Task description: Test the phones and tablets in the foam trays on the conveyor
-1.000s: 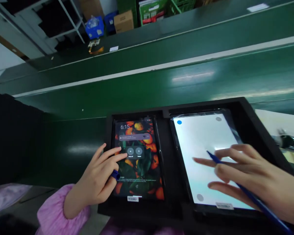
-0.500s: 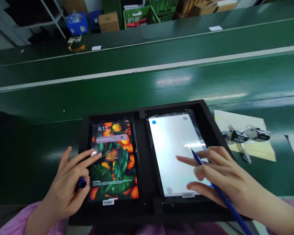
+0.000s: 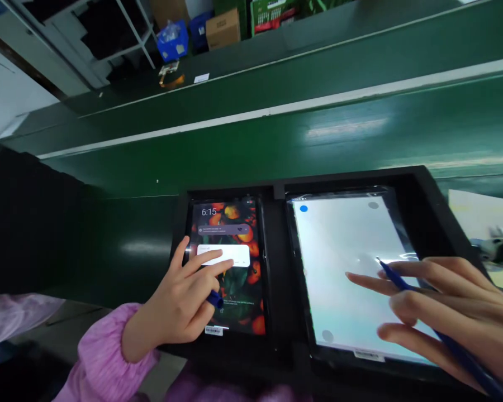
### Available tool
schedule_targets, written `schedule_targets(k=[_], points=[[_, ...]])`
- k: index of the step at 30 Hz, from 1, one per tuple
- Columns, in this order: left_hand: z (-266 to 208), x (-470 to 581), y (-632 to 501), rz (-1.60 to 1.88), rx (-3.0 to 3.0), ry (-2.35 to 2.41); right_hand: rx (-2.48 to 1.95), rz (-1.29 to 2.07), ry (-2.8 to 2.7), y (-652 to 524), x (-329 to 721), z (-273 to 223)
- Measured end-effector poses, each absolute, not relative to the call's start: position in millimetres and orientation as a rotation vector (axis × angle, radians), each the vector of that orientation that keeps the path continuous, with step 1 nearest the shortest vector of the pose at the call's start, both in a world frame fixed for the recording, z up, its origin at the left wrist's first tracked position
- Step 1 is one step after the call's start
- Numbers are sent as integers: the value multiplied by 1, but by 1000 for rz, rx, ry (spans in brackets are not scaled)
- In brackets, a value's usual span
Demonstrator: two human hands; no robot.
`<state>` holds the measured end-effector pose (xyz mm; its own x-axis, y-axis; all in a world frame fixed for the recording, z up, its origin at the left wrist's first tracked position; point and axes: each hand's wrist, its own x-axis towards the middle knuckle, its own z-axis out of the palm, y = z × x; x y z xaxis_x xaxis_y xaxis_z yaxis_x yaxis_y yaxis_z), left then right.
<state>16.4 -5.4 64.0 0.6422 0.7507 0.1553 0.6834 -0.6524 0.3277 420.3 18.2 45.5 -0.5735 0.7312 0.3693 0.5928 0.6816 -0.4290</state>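
Two tablets lie side by side in a black tray [image 3: 281,301]. The left tablet [image 3: 255,301] shows 6:15, fruit wallpaper and a white pop-up box. Over that box are the outstretched fingertips of my left hand [image 3: 184,304]; whether they touch the glass I cannot tell. A blue pen cap [image 3: 215,300] is tucked in its curled fingers. On the right tablet [image 3: 327,268] is a white screen with a blue dot and grey dots near its corners. My right hand [image 3: 452,312] grips a blue pen [image 3: 392,273], its tip over that screen and one finger extended.
Right of the tray, pale paper [image 3: 478,215] lies under shiny metal parts [image 3: 501,248]. A large black object [image 3: 29,223] stands at left, with another sleeve [image 3: 17,318] below it. Beyond the green bench are a blue bin [image 3: 172,44], a cardboard box [image 3: 223,30] and a green crate [image 3: 268,14].
The view has swung left, so the tray appears further right. The left tablet's wallpaper has dimmed and a white pop-up box has appeared. Both hands keep their holds.
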Motion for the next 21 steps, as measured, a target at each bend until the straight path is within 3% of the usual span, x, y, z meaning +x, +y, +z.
schedule_targets(k=[7,21], points=[[61,35,6,332,2661,1049,-934,298,-2458,11,431,50],[65,20,-14,500,2691,1082,-1024,146,-2429,25,427,62]])
